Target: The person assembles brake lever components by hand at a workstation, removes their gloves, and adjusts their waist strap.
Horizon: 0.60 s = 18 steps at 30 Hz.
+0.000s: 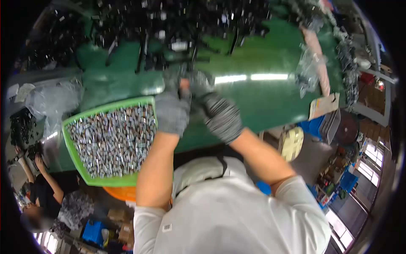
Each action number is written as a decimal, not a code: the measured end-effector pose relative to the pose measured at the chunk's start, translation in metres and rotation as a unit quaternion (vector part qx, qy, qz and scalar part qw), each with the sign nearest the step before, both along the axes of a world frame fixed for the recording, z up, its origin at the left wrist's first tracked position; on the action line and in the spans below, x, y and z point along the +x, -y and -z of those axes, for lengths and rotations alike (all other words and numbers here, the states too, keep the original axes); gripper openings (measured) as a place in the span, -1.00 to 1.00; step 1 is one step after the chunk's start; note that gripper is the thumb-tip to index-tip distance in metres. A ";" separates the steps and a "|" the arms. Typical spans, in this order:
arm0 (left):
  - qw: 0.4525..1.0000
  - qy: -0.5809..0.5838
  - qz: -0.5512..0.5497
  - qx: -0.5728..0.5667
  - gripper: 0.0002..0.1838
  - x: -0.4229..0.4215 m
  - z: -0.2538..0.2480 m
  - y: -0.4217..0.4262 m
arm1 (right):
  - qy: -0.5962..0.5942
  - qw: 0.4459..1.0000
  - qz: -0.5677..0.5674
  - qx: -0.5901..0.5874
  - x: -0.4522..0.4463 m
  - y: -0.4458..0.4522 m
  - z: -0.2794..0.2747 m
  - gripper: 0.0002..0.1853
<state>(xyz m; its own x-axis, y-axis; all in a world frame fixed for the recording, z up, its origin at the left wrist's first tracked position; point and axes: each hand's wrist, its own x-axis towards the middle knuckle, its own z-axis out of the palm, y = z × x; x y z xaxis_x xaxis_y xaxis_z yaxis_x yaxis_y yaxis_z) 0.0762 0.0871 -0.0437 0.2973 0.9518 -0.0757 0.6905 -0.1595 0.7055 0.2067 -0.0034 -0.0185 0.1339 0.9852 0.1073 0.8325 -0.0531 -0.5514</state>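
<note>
My left hand, in a grey knit glove with a bare fingertip showing, is over the green table. Close to its right is my right hand, gloved the same way. The fingers of both hands meet around a blurred dark area, and what they hold, if anything, cannot be made out. Directly left of my left hand stands a green tray full of small shiny metal pieces. Black parts lie heaped beyond my hands.
Clear plastic bags lie at the left and right. A flat card rests at the right table edge, near stacked bins. At the far left, another person handles dark parts.
</note>
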 end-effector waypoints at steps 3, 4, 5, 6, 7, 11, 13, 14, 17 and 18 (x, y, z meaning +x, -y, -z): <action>0.998 0.060 0.004 -0.004 -0.92 -0.001 -0.012 0.000 | -0.025 0.995 0.021 0.089 0.008 -0.006 0.017 -0.57; 0.995 0.093 -0.011 -0.044 -0.92 -0.001 -0.015 -0.004 | -0.029 0.993 0.024 0.110 0.012 -0.006 0.000 -0.44; 0.988 0.123 -0.021 -0.089 -0.92 -0.002 -0.016 -0.006 | -0.037 0.991 0.029 0.124 0.017 -0.004 -0.015 -0.30; 0.984 0.154 -0.014 -0.086 -0.93 -0.001 -0.022 -0.007 | -0.011 0.994 0.012 0.110 0.023 -0.007 -0.010 -0.12; 0.979 0.184 -0.007 -0.084 -0.93 0.002 -0.033 -0.008 | 0.036 0.999 -0.009 0.013 0.023 -0.008 0.003 -0.16; 0.969 0.239 0.050 -0.046 -0.90 0.024 -0.065 -0.006 | -0.048 0.994 -0.005 -0.094 0.039 -0.023 0.013 -0.71; 0.957 0.266 0.038 -0.109 -0.90 0.026 -0.092 -0.020 | -0.009 0.997 -0.054 -0.048 0.052 -0.040 -0.037 -0.86; 0.956 0.283 0.047 -0.065 -0.89 0.029 -0.097 -0.026 | -0.052 0.994 -0.077 -0.059 0.059 -0.050 -0.065 -0.86; 0.923 0.377 0.032 -0.075 -0.73 0.036 -0.131 -0.046 | -0.081 0.984 -0.155 -0.027 0.089 -0.094 -0.128 -0.83; 0.897 0.435 0.003 -0.076 -0.68 0.041 -0.132 -0.045 | 0.094 0.980 -0.175 0.021 0.118 -0.100 -0.132 -0.81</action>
<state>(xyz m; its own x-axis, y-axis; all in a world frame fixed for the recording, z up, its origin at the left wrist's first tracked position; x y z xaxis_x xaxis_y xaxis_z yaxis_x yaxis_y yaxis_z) 0.1171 0.1325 0.0879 0.3111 0.9486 0.0588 -0.1333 -0.0177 0.9909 0.3251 0.0966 0.1131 -0.2379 0.9613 0.1391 0.8826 0.2737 -0.3823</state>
